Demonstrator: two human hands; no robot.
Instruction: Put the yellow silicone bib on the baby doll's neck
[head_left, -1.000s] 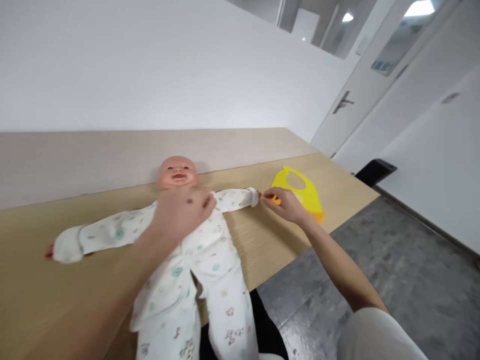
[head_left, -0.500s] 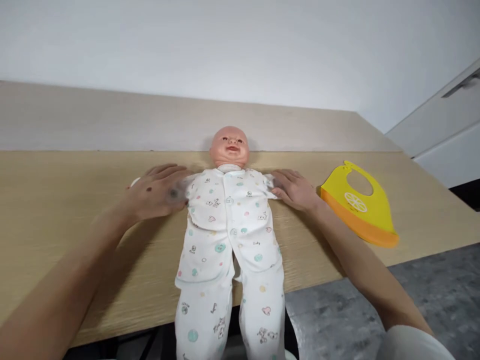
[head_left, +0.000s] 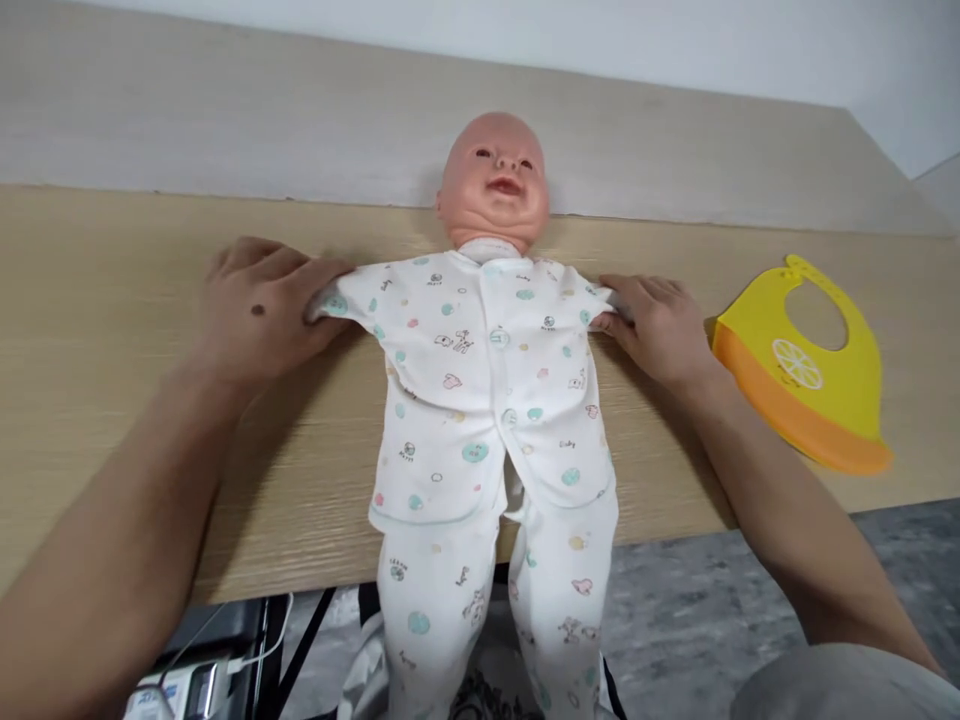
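Note:
A baby doll (head_left: 495, 400) in white printed pajamas lies face up on the wooden table (head_left: 112, 260), its legs reaching past the near edge. My left hand (head_left: 266, 305) is closed round the sleeve end on the picture's left, thumb below and fingers above. On the other side my right hand (head_left: 660, 325) grips the opposite sleeve end. Both sleeves are stretched out sideways from the doll's body. Whatever lies inside the sleeve ends is hidden by my fingers.
A yellow silicone bib (head_left: 806, 365) with an orange pocket lies right of my right forearm. Behind the doll's head runs a pale raised panel (head_left: 300, 120). Below the near edge are a device with a white cable (head_left: 199, 690) and grey floor (head_left: 675, 610).
My view has tipped down and come closer. Both hands have gone from resting at the doll's sleeves to gripping the sleeve ends, now spread wider apart. The bib lies where it was.

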